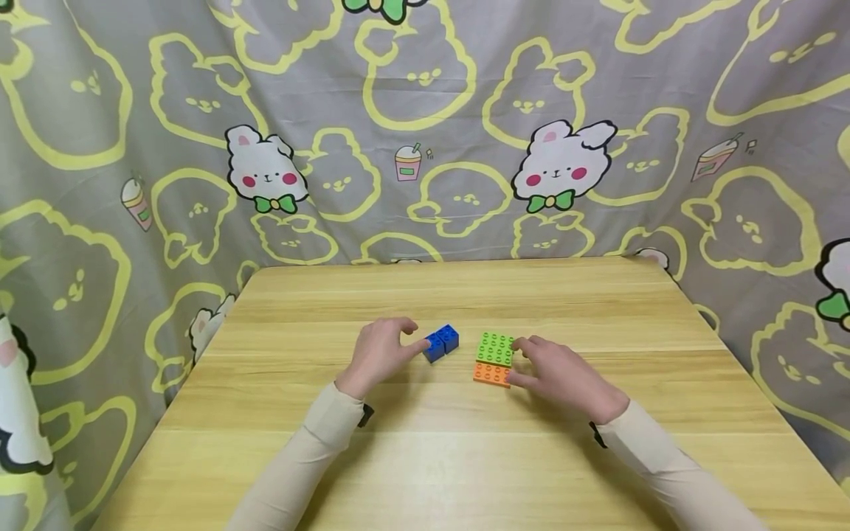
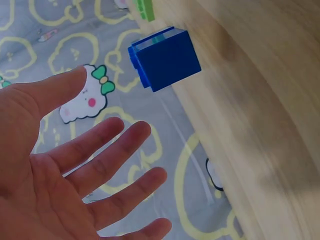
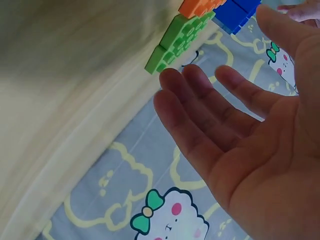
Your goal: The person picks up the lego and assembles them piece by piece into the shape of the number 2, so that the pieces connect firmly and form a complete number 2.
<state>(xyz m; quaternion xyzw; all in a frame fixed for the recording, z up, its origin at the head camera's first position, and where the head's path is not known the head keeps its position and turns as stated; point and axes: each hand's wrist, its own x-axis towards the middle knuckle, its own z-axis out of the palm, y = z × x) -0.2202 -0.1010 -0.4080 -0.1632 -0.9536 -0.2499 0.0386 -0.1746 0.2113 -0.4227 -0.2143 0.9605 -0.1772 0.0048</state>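
Fingers of the left hand (image 1: 378, 352) are held spread and nearly straight, with nothing gripped; its thumb tip is placed just beside two small blue studded plastic blocks (image 1: 448, 338), and a gap to the nearer one is shown in the left wrist view. These blue blocks are set side by side on a light wood-grained table (image 1: 425, 457). Fingers of the right hand (image 1: 564, 372) are slightly bent and parted from the thumb, with nothing gripped. Beside those fingertips a low, square, bright green studded plastic piece (image 1: 496, 348) is laid, and along its near edge an orange studded plastic piece (image 1: 490, 374) is seen, close to the right thumb; whether either is touched cannot be told. Both are located to the right of the blue blocks, a little apart. The forearms are covered by beige sleeves (image 1: 292, 464), and the table is backed by a grey curtain (image 1: 319, 88) printed with yellow animal outlines
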